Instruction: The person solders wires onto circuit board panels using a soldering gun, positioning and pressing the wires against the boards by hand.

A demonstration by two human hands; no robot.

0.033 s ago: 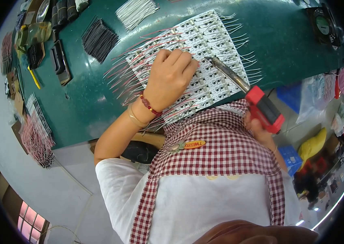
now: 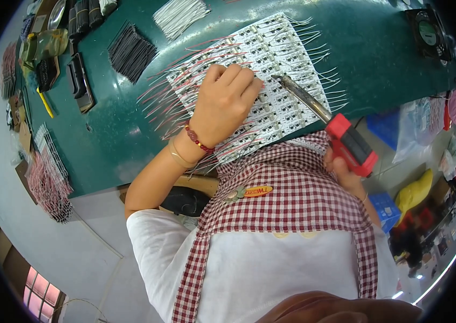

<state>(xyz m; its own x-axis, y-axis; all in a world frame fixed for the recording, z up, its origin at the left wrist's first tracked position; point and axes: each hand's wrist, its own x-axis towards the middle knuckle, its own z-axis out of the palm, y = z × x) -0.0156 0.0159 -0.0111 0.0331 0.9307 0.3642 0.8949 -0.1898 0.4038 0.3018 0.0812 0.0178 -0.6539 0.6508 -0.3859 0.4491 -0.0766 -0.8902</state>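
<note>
Nearest, at the bottom of the frame, are a white short-sleeved shirt (image 2: pixel 287 264) and a red-and-white checked cloth apron (image 2: pixel 292 212). A small oval yellow-and-red label (image 2: pixel 258 191) on its chest bears lettering.

Right of centre, the right hand (image 2: pixel 342 168) is wrapped around a red-and-black-handled soldering iron (image 2: pixel 352 144), as it appears to be; its metal shaft slants up-left, the tip over the panel.

At centre, the left hand (image 2: pixel 227 97) is curled, fingertips bunched at the panel; whether they pinch a wire I cannot tell. Under it, a white rectangular panel of small circuit boards (image 2: pixel 279 99) lies on the green bench (image 2: pixel 107 145), thin wires fringing both sides.

Against the preceding picture, no shift can be made out in hands, iron or panel, so the work seems held at one spot.

Farther off, upper left of centre, lies a pile of black wires (image 2: pixel 131 53); at top centre, a pile of white wires (image 2: pixel 180 17); at upper right, a black device with a round grey face (image 2: pixel 428 33), its markings too small to read.
</note>
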